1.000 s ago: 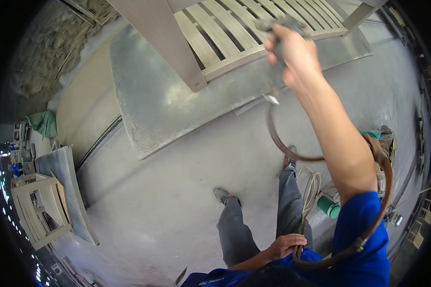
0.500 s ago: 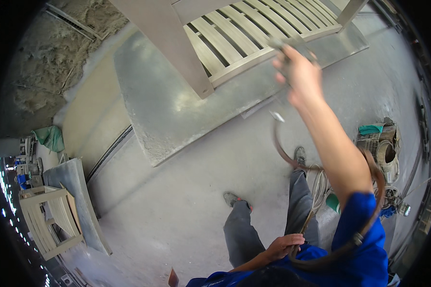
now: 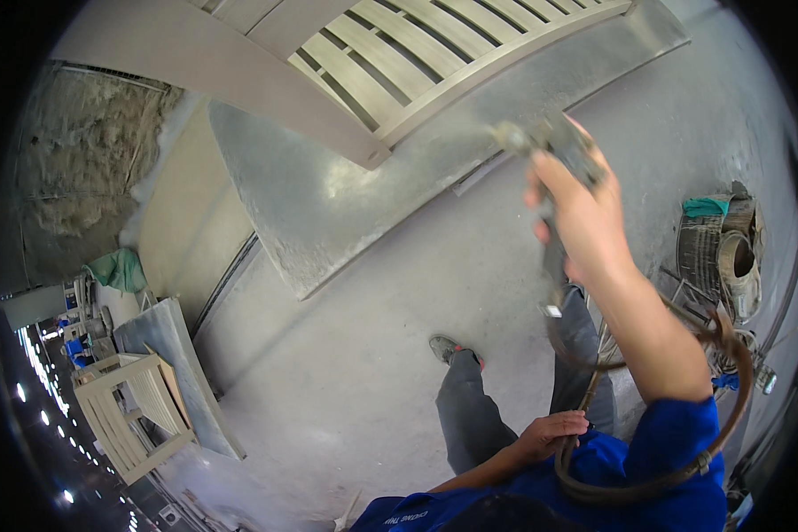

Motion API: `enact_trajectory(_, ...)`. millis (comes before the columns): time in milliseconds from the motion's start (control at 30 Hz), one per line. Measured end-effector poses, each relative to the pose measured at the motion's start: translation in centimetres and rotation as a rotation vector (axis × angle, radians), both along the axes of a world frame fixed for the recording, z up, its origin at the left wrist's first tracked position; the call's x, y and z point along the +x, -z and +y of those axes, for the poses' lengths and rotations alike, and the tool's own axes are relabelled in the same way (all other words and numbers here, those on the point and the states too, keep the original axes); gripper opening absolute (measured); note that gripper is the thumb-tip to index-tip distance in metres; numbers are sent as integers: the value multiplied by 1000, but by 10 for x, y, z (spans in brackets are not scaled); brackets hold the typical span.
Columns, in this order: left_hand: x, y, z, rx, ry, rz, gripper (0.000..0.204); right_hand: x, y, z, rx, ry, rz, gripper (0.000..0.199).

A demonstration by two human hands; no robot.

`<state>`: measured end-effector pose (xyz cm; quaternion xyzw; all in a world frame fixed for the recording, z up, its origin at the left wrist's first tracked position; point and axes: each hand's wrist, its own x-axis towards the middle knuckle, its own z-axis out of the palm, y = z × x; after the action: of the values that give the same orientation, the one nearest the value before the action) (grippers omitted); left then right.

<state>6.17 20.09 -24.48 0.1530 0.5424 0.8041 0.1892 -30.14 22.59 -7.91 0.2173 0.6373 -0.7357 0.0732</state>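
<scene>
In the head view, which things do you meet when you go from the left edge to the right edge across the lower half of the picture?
Small slatted frame → grey panel leaning beside it → shoe → left hand on the brown hose → wicker basket.

Slatted wooden frame (image 3: 390,53) cut off by the top edge, spray gun (image 3: 550,146) blurred and partly hidden inside the right hand (image 3: 585,213), brown hose (image 3: 665,483) vanishing behind the blue sleeve, far shelf clutter (image 3: 80,310) too small to tell.

A green cloth (image 3: 120,269) lies left, a slatted frame (image 3: 133,412) below it, woven baskets (image 3: 723,253) right
</scene>
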Motion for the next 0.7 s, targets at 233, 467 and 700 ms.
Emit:
enact_trajectory(233, -12, -3, -21, -64, 75, -54, 41, -1, 21, 44, -51, 18, 62, 53)
enact_trajectory(467, -8, -7, -21, -17, 69, -280, 35, -140, 142, -48, -470, 69, 231, 27)
enact_trajectory(700, -9, -7, -20, -54, 163, -558, 31, -176, 154, -81, -758, 142, 263, 15)
